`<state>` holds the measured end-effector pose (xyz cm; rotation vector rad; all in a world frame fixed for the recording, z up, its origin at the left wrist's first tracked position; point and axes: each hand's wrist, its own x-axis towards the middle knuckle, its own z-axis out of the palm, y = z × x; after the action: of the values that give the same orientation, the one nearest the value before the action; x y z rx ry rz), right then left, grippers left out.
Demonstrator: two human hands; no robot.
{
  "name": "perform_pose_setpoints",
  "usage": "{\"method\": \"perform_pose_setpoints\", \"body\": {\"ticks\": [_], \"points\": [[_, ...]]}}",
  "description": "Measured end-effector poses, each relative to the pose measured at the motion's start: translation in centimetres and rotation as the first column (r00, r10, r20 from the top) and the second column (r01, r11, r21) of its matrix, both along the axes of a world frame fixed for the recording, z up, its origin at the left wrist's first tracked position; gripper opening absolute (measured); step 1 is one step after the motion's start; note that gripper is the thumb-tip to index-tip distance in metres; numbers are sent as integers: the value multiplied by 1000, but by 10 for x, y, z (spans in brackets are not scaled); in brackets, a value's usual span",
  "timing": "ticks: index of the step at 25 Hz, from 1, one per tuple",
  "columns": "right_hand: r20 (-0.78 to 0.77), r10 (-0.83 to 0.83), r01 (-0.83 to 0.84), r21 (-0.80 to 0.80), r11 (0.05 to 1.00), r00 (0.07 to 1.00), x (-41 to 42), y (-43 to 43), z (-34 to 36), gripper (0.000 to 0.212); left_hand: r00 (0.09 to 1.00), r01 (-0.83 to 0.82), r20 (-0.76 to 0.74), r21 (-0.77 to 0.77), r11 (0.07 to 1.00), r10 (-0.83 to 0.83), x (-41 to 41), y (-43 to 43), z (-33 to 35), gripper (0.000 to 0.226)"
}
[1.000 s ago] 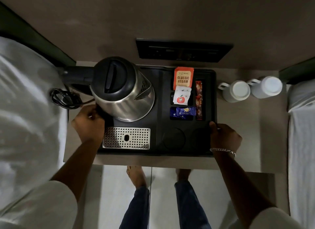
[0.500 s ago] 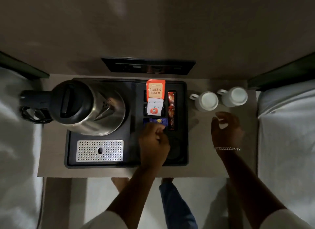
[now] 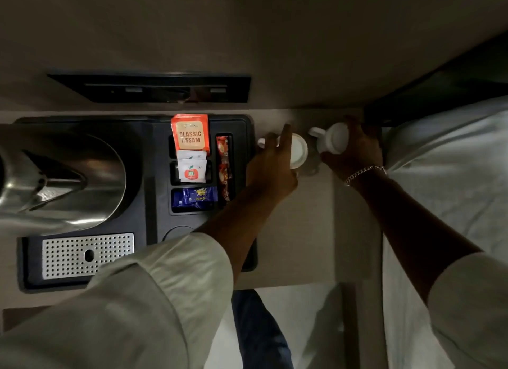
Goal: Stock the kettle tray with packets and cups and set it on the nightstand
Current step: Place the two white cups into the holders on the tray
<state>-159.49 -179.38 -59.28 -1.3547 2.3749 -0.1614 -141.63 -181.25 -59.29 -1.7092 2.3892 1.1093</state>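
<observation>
The black kettle tray [image 3: 154, 176] lies on the nightstand [image 3: 302, 231]. On its left stands a steel kettle [image 3: 68, 181], with a perforated drip grate [image 3: 88, 256] in front of it. Its compartments hold an orange Classic Assam packet [image 3: 189, 133], a white packet [image 3: 192, 168], a blue packet [image 3: 196, 196] and red sachets [image 3: 223, 162]. Two white cups stand upside down right of the tray. My left hand [image 3: 272, 168] wraps the left cup [image 3: 299, 151]. My right hand [image 3: 357, 151] grips the right cup [image 3: 334, 139], which is tilted.
A round cup recess [image 3: 178, 232] shows at the tray's front, partly under my left sleeve. A dark switch panel [image 3: 154, 89] sits on the wall behind. White bedding [image 3: 453, 176] borders the nightstand on the right. My legs [image 3: 258, 327] stand below the front edge.
My left hand left the blue packet and crossed right to the left cup. My right hand moved up and closed on the right cup, tilting it. The view shifted right and closer.
</observation>
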Motion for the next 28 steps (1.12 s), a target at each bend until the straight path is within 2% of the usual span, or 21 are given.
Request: {"method": "perform_pose_setpoints", "body": {"ticks": [2,6,10,13,16,21,28], "points": [[40,-45,47,-71,996,998,4,5,5,80,998,8,-56,-63,998,-12,4,3,0,93],[76,-127,137,-143,980,989,35,36,29,80,945,-87,-321,-67,994,61,36,31,20,82],[226,-64,87,-93,992,972,100,77,58,82,891,-259,-397,-47,965,220,105,75,55,79],[267,40,-21,-73,997,963,156,96,70,81,895,-316,-341,-29,948,288,160,97,69,81],[278,72,-69,-20,997,958,200,108,68,80,912,-342,-241,3,940,333,202,111,68,83],[235,47,-79,130,988,971,238,119,56,78,973,-202,-102,46,978,205,237,128,51,80],[160,12,-33,132,991,987,254,115,43,77,995,-93,-20,55,994,94,237,127,34,84]]}}
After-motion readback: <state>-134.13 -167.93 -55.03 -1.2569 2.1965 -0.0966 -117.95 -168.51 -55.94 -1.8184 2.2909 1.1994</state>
